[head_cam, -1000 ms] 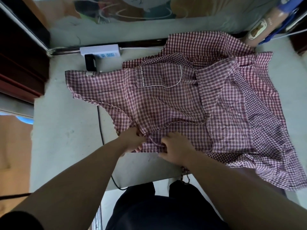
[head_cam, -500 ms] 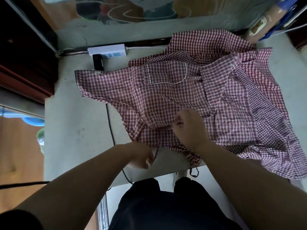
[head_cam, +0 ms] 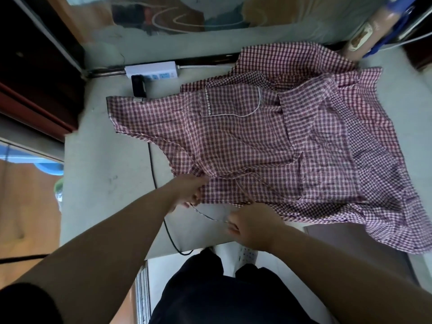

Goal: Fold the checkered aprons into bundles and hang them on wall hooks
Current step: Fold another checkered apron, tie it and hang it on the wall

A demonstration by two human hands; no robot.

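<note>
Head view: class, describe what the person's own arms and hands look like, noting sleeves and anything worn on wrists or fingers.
The left forearm and right forearm are bare. A black sleeve covers the left upper arm at the lower left corner; no right sleeve is in view. The left hand and right hand wear no gloves, and no watch, bracelet or ring shows.

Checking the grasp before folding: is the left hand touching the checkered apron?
Touching. The head view shows the left hand gripping the near edge of the checkered apron, fabric bunched at its fingers.
</note>
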